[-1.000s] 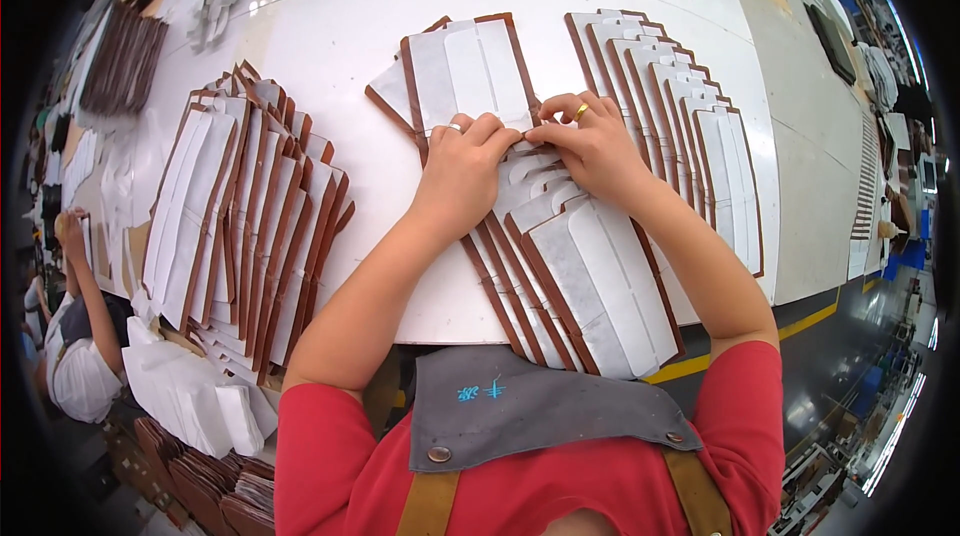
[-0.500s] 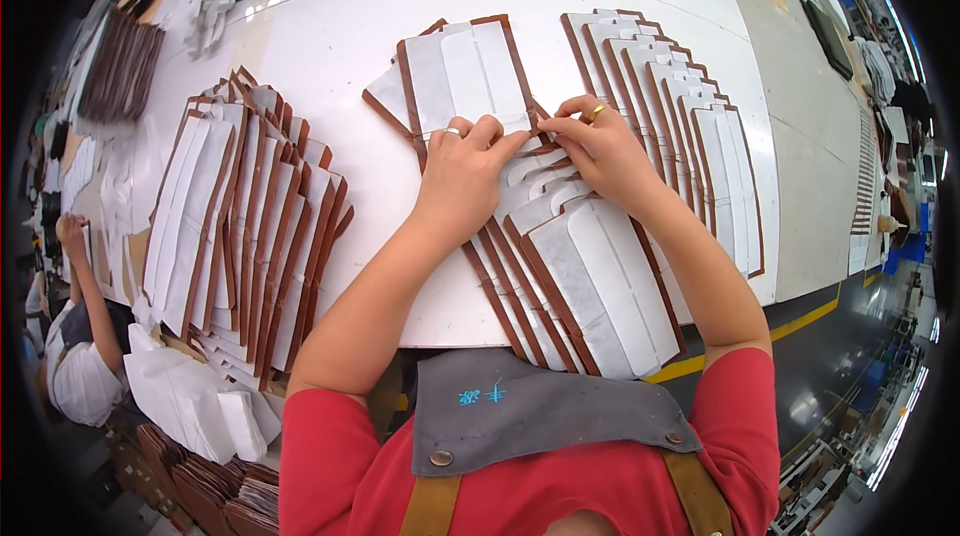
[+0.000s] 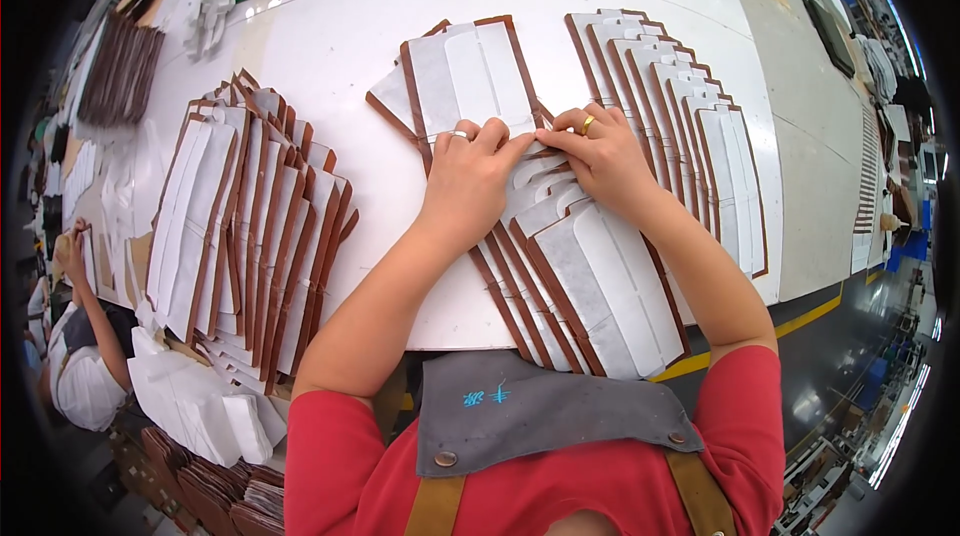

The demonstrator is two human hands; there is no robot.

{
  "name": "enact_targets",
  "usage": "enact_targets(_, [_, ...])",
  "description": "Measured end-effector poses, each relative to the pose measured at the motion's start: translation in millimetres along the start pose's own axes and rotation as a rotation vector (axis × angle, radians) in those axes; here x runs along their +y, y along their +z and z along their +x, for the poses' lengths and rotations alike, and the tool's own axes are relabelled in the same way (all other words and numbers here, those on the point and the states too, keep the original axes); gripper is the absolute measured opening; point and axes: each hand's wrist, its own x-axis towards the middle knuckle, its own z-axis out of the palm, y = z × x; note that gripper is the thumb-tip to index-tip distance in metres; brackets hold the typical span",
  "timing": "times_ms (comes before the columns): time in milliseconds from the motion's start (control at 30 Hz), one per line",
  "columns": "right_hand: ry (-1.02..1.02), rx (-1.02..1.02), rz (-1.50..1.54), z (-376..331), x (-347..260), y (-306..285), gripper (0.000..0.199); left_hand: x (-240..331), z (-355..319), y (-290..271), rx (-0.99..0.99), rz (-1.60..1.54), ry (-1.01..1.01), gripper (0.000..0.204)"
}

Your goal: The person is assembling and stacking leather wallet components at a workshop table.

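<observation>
My left hand (image 3: pixel 470 171) is closed at the lower edge of a white-backed panel with folded brown borders (image 3: pixel 468 71). Its thumb and index finger pinch near the panel's lower right corner. Right beside those fingertips, my right hand (image 3: pixel 605 161) pinches at the same corner, its thumb and fingertips together. What lies exactly between the fingertips is too small to make out. Another such panel sits askew beneath this one. Below my hands a fanned stack of similar panels (image 3: pixel 610 286) reaches toward my apron (image 3: pixel 550 411), partly covered by my hands.
A fanned stack of brown-edged panels (image 3: pixel 735 176) lies to the right, and a thicker, uneven pile (image 3: pixel 195 226) to the left. White sheets (image 3: pixel 200 401) hang near the table's left front. Far left are a brown bundle (image 3: pixel 120 71) and another person's arm (image 3: pixel 95 306).
My right fingers have come down and drawn together, meeting my left fingertips at the panel's corner. My left hand has barely moved. The whole view has shifted slightly.
</observation>
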Motion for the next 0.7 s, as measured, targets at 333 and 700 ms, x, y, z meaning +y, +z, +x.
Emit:
enact_targets(333, [0.419,0.192,0.431,1.4,9.3,-29.0,0.013,-5.0,9.5,-26.3,-0.039,-0.746,-0.482,0.021])
enact_targets(700, [0.617,0.151,0.406,-50.7,-10.7,-63.0,0.015,-22.6,12.9,-27.2,0.124,-0.657,-0.474,0.019])
